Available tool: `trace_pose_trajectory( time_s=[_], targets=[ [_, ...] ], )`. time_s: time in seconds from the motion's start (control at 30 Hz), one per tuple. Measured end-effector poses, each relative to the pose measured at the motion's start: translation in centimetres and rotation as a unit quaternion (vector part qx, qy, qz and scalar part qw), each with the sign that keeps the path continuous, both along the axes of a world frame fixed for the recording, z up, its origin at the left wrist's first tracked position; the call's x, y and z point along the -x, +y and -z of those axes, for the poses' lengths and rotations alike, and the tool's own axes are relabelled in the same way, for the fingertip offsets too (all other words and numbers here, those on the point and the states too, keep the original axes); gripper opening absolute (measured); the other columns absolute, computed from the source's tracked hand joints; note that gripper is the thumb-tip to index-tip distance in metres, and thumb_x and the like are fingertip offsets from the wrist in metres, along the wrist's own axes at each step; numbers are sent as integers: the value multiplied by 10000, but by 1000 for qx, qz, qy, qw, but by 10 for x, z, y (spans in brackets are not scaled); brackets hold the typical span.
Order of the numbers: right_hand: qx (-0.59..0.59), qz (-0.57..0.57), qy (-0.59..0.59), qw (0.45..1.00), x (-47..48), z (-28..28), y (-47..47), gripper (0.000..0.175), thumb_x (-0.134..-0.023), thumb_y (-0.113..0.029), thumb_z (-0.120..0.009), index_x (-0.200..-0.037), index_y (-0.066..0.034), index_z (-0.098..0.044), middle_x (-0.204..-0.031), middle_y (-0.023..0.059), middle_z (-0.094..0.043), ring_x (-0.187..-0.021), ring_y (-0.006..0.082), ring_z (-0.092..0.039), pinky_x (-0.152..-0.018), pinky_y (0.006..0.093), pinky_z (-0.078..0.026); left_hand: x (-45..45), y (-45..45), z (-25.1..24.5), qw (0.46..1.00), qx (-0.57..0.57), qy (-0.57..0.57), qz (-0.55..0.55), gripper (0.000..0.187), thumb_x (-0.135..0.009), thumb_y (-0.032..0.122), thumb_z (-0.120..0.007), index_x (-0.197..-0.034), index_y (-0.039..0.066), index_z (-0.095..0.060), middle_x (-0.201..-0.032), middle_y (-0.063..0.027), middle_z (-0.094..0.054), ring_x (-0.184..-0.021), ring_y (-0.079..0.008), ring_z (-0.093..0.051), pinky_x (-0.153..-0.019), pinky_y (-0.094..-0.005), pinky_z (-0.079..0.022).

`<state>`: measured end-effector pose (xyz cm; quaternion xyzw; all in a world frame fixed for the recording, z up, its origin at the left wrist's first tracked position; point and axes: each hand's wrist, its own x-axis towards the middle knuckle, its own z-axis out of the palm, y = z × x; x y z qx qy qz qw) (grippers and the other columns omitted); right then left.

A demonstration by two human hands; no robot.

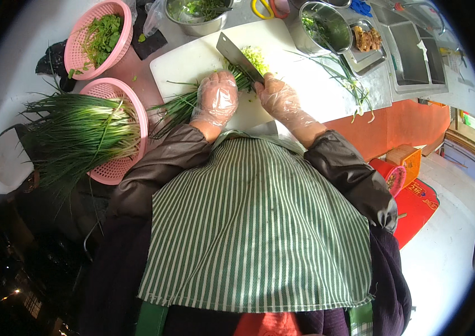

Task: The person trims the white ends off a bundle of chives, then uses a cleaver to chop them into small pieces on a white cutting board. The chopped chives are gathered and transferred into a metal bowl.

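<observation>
My left hand [217, 97], in a clear plastic glove, presses a bunch of green scallions [178, 107] onto a white cutting board [174, 67]. In my gloved right hand [278, 97] is the handle of a cleaver [237, 53], its blade standing across the bunch just right of my left fingers. Chopped pale scallion pieces [255, 59] lie on the blade's far side. A few loose scallions [357, 90] lie at the board's right, their root ends over the table edge. Many whole scallions [90, 126] fill a pink plastic basket [141, 122] at the left.
Another pink basket [127, 31] holds leafy herbs. Behind the board stand a steel bowl [197, 28] and a steel pot [304, 40] with chopped greens, with yellow-handled scissors [262, 9] between them. A steel tray [365, 67] with brown pieces sits beside a sink [409, 54].
</observation>
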<state>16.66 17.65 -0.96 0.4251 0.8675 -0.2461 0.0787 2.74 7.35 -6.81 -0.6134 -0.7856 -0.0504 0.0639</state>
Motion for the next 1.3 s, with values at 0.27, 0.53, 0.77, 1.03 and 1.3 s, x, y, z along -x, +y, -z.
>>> trace_pose_trajectory(
  time_s=[0.27, 0.53, 0.77, 1.03, 1.3],
  targets=[
    [11, 2, 18, 1000, -33, -21, -6, 318, -1013, -319, -563, -1024, -1, -561, -853, 263, -692, -842, 455, -680, -763, 528, -534, -2, -4, 1, 999, -30, -40, 5, 276, -810, 188, -600, -1012, 6, -649, -921, -130, -629, -899, -293, -617, -765, -422, -495],
    [-16, -3, 37, 999, 9, 8, -2, 335, -1005, -356, -529, -1029, -33, -613, -870, 223, -714, -875, 425, -695, -819, 525, -536, -1, -1, 4, 999, -26, -29, 0, 267, -791, 160, -602, -1012, 14, -639, -916, -125, -607, -883, -294, -602, -770, -429, -492],
    [-10, -18, 36, 999, -26, -11, 1, 326, -1011, -352, -529, -1067, -37, -595, -880, 235, -715, -865, 428, -696, -799, 528, -537, -1, -3, 5, 999, -38, -36, 8, 296, -797, 183, -589, -1018, -6, -646, -939, -149, -616, -909, -309, -601, -766, -441, -493],
    [-30, -25, 70, 997, 8, 21, -2, 308, -992, -340, -572, -1025, -35, -594, -842, 244, -699, -817, 450, -680, -761, 533, -536, 1, 1, 7, 999, -37, -39, 6, 244, -793, 186, -605, -979, 31, -640, -925, -123, -612, -914, -296, -601, -774, -427, -487],
    [-11, 10, 58, 998, -25, -27, 1, 342, -1017, -372, -530, -1045, -34, -574, -859, 233, -707, -854, 450, -682, -790, 534, -531, -3, -5, -5, 998, 21, -53, -21, 423, -830, 425, -704, -1011, 46, -655, -960, -110, -617, -945, -281, -604, -815, -419, -488]
  ],
)
